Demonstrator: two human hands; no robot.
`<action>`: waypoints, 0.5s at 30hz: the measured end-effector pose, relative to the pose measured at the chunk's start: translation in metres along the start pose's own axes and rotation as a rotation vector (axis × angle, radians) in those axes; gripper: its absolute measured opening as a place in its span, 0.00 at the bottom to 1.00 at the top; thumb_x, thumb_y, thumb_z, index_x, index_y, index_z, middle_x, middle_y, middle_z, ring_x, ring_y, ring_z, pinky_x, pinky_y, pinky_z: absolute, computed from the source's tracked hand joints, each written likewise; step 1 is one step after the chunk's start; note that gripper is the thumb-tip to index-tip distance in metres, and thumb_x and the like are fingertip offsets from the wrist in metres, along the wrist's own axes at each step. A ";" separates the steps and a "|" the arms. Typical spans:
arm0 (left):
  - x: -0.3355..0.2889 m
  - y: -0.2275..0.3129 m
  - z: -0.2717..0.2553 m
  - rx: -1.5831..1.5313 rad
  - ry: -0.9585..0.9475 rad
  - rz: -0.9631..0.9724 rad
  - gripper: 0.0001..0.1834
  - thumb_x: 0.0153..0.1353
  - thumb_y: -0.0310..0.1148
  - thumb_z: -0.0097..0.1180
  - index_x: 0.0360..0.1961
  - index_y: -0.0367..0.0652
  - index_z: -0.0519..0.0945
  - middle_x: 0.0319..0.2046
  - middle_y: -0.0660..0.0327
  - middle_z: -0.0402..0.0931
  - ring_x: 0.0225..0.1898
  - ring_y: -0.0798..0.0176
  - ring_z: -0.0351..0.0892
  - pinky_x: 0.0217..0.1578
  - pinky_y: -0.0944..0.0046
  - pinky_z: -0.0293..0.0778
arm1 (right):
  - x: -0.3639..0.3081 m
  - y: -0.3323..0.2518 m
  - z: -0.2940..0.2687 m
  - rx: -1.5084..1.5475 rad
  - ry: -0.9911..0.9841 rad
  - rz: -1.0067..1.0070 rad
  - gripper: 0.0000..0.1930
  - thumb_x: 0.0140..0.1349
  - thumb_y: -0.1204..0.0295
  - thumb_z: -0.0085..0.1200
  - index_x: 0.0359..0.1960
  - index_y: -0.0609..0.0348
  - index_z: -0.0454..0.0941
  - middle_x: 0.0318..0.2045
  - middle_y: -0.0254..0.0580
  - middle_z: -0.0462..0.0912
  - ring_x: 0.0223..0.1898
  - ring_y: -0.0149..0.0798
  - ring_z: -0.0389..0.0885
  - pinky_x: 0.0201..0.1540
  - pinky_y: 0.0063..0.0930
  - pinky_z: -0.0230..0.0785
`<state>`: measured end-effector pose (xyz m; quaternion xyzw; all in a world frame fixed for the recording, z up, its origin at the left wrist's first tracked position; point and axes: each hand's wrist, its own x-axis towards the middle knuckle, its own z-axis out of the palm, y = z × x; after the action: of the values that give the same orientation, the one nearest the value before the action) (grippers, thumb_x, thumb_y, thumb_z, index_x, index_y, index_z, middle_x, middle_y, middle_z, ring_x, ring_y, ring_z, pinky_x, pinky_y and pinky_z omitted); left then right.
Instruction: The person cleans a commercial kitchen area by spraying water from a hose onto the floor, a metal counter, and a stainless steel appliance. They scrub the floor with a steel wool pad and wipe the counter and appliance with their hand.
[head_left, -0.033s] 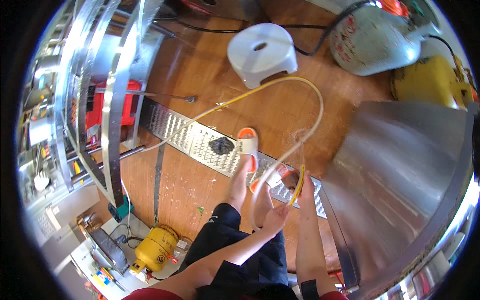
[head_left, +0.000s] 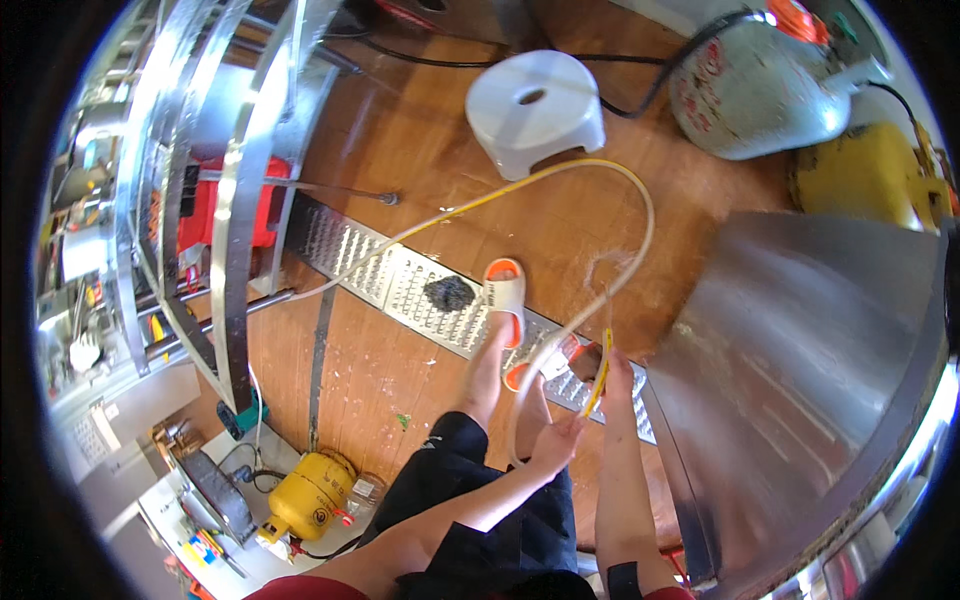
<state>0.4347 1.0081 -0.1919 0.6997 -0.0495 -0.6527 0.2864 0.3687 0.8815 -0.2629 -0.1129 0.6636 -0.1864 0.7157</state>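
Note:
A long pale yellow hose [head_left: 640, 200] loops over the wooden floor from the metal rack at the left round to my hands. My right hand [head_left: 617, 378] grips its yellow end beside the steel counter. Just below and to the left, my left hand [head_left: 556, 443] is closed on a lower stretch of the same hose. My feet in orange and white slippers [head_left: 504, 290] stand on a perforated metal drain grate [head_left: 400, 285]. A dark clump [head_left: 448, 293] lies on the grate by the left slipper.
A stainless steel counter [head_left: 800, 380] fills the right. A white stool [head_left: 535, 105], a grey gas cylinder [head_left: 760, 90] and a yellow machine [head_left: 870, 175] stand at the far side. Metal shelving [head_left: 235, 200] with a red box [head_left: 205, 215] is at the left, a small yellow cylinder [head_left: 305, 495] below it.

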 end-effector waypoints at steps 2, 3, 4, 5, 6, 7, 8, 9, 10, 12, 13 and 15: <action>-0.001 -0.001 -0.001 -0.076 -0.150 -0.237 0.16 0.60 0.43 0.53 0.45 0.48 0.77 0.18 0.70 0.72 0.19 0.77 0.69 0.18 0.75 0.65 | 0.004 -0.018 0.016 -0.074 -0.054 0.044 0.12 0.60 0.60 0.48 0.38 0.55 0.74 0.26 0.36 0.77 0.21 0.31 0.75 0.17 0.27 0.68; -0.002 0.000 -0.005 -0.112 -0.185 -0.215 0.16 0.59 0.43 0.54 0.46 0.50 0.77 0.17 0.71 0.72 0.17 0.78 0.68 0.16 0.74 0.64 | 0.006 -0.025 0.022 -0.131 -0.041 0.123 0.13 0.60 0.61 0.48 0.39 0.56 0.75 0.27 0.36 0.78 0.21 0.32 0.74 0.18 0.28 0.67; 0.000 0.002 -0.008 -0.163 -0.237 -0.183 0.17 0.58 0.43 0.55 0.47 0.52 0.77 0.16 0.71 0.72 0.15 0.78 0.66 0.14 0.73 0.63 | 0.007 -0.028 0.030 -0.132 -0.198 0.095 0.13 0.59 0.61 0.50 0.37 0.57 0.76 0.26 0.36 0.78 0.21 0.32 0.75 0.18 0.27 0.68; 0.006 0.003 -0.017 -0.184 -0.277 -0.198 0.17 0.57 0.42 0.56 0.48 0.52 0.76 0.18 0.71 0.72 0.17 0.78 0.67 0.15 0.73 0.64 | 0.007 -0.030 0.036 -0.174 -0.281 0.094 0.13 0.58 0.62 0.51 0.35 0.59 0.77 0.24 0.36 0.78 0.20 0.32 0.75 0.19 0.26 0.68; 0.013 0.003 -0.029 -0.222 -0.335 -0.201 0.18 0.56 0.40 0.57 0.48 0.51 0.75 0.20 0.70 0.72 0.19 0.78 0.68 0.16 0.73 0.65 | 0.006 -0.028 0.043 -0.226 -0.394 0.027 0.13 0.58 0.63 0.52 0.33 0.61 0.77 0.23 0.37 0.78 0.20 0.31 0.75 0.20 0.26 0.69; 0.021 0.002 -0.039 -0.252 -0.393 -0.219 0.19 0.54 0.39 0.59 0.48 0.50 0.75 0.22 0.70 0.72 0.21 0.78 0.70 0.17 0.74 0.66 | 0.002 -0.024 0.050 -0.271 -0.381 0.154 0.13 0.57 0.63 0.53 0.32 0.62 0.78 0.23 0.37 0.79 0.20 0.31 0.76 0.20 0.24 0.69; 0.033 0.001 -0.050 -0.410 -0.247 -0.220 0.22 0.54 0.34 0.57 0.51 0.51 0.70 0.26 0.68 0.71 0.23 0.75 0.70 0.18 0.73 0.68 | -0.004 -0.019 0.057 -0.322 -0.395 0.208 0.13 0.57 0.63 0.54 0.30 0.64 0.78 0.23 0.37 0.79 0.20 0.30 0.76 0.21 0.23 0.69; 0.045 0.000 -0.062 -0.467 -0.029 -0.241 0.25 0.54 0.29 0.56 0.54 0.51 0.65 0.30 0.66 0.71 0.25 0.73 0.71 0.20 0.72 0.69 | -0.011 -0.012 0.063 -0.389 -0.389 0.292 0.14 0.56 0.63 0.55 0.29 0.65 0.79 0.23 0.37 0.79 0.21 0.30 0.76 0.22 0.22 0.69; 0.062 -0.001 -0.079 -0.562 0.063 -0.130 0.23 0.55 0.30 0.53 0.53 0.49 0.65 0.30 0.63 0.72 0.24 0.70 0.72 0.20 0.70 0.70 | -0.018 -0.005 0.071 -0.588 -0.382 0.234 0.14 0.57 0.64 0.55 0.29 0.67 0.78 0.24 0.39 0.80 0.22 0.28 0.76 0.23 0.21 0.68; 0.101 0.002 -0.115 -0.588 0.144 -0.050 0.19 0.58 0.32 0.48 0.52 0.44 0.66 0.32 0.56 0.74 0.24 0.65 0.74 0.20 0.68 0.72 | -0.035 0.006 0.081 -0.745 -0.451 0.137 0.14 0.54 0.62 0.55 0.25 0.64 0.77 0.23 0.37 0.78 0.25 0.28 0.74 0.28 0.22 0.65; 0.119 0.005 -0.130 -0.647 0.167 -0.079 0.18 0.59 0.32 0.46 0.51 0.42 0.66 0.32 0.53 0.74 0.24 0.63 0.76 0.20 0.66 0.73 | -0.042 0.009 0.084 -0.766 -0.519 0.080 0.13 0.54 0.63 0.54 0.25 0.63 0.77 0.22 0.35 0.77 0.25 0.27 0.73 0.29 0.22 0.65; 0.150 0.014 -0.145 -0.676 0.324 -0.248 0.18 0.61 0.33 0.45 0.52 0.42 0.67 0.34 0.52 0.76 0.28 0.61 0.77 0.26 0.63 0.75 | -0.049 0.010 0.091 -0.818 -0.553 -0.065 0.12 0.54 0.64 0.53 0.25 0.63 0.77 0.22 0.34 0.76 0.26 0.26 0.72 0.29 0.22 0.64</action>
<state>0.5973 0.9787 -0.3203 0.6605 0.2986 -0.5431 0.4237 0.4573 0.9033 -0.2135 -0.4505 0.4637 0.1040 0.7558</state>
